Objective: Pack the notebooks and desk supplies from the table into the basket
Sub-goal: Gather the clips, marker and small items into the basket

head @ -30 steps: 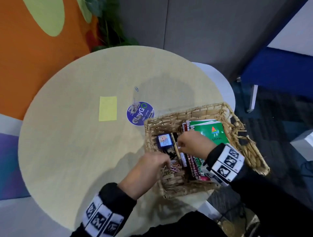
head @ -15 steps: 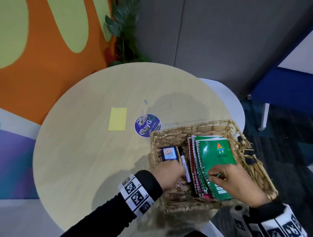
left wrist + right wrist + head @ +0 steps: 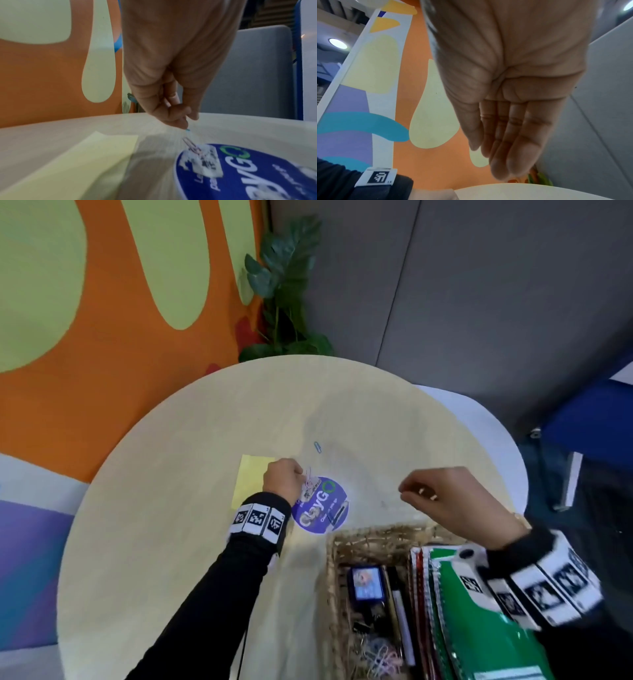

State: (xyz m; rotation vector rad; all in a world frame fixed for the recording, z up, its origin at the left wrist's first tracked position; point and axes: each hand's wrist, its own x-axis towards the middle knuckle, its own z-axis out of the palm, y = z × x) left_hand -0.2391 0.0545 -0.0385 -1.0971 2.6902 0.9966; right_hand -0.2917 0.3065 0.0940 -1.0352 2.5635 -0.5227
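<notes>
Mostly the packing looks done. On the round pale wooden table [image 3: 171, 542] the rectangular woven wicker basket [image 3: 370, 537] sits at the near right edge and already holds the green-covered spiral notebook [image 3: 479, 631] on a stack of others, a black-and-white marker pen [image 3: 400, 607], a small dark blue gadget with a bright screen [image 3: 365, 583] and a heap of pastel paper clips [image 3: 380, 655]. Outside it lie the square yellow sticky-note pad [image 3: 248, 481], a round blue printed disc [image 3: 322, 508] that may be a sticker fixed to the tabletop, and one lone blue paper clip [image 3: 318, 447] further back. The left hand [image 3: 282, 482] is pinched on a few loose paper clips [image 3: 192, 145] dangling just above the disc, beside the pad. The right hand [image 3: 448, 498] hovers above the table behind the basket's far rim, fingers relaxed and holding nothing. By my reckoning the pad, the held clips and the lone clip remain to pack.
</notes>
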